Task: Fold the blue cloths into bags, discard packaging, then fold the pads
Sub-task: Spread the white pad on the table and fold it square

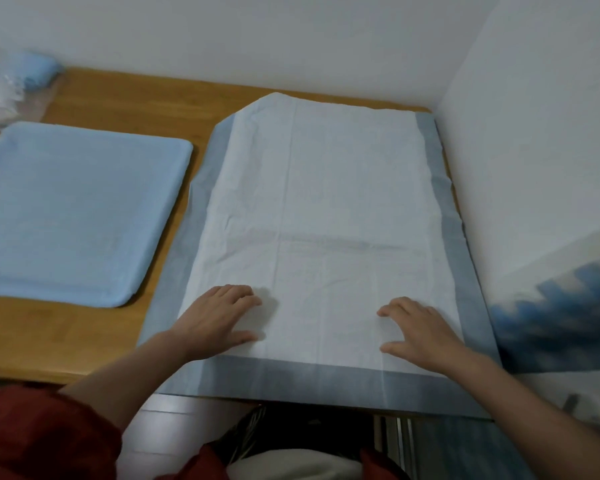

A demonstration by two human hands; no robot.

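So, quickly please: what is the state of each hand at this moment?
Left hand: open, flat on the white pad, holding nothing.
Right hand: open, fingers spread on the same pad, holding nothing.

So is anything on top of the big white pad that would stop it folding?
Nothing visible. Only the left hand and right hand lie flat on the pad; the blue cloth lies apart, beside it on the table.
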